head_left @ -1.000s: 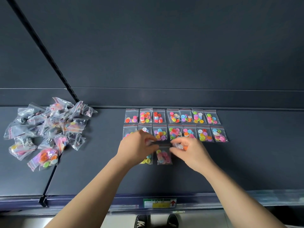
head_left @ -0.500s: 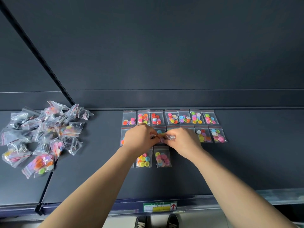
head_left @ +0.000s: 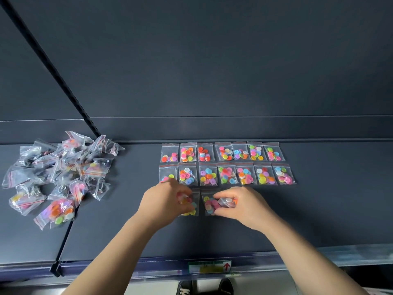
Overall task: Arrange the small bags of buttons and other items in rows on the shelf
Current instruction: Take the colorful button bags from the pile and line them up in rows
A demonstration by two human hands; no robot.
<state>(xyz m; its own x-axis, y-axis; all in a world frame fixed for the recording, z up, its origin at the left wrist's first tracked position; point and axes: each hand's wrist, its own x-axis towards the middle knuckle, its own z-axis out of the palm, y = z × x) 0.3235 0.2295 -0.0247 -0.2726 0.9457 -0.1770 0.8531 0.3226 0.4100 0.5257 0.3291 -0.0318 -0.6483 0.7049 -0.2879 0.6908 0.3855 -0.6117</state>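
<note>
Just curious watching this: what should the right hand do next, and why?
Probably lay the small bag pinched by the right hand flat just right of the pink-button bag: the front row shows only two bags, the rows behind seven each.

Dark shelf, rowed button bags (two full rows), loose bag pile

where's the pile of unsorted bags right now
The loose pile of bags lies at the left of the head view on the shelf, well left of the two finished rows.
</note>
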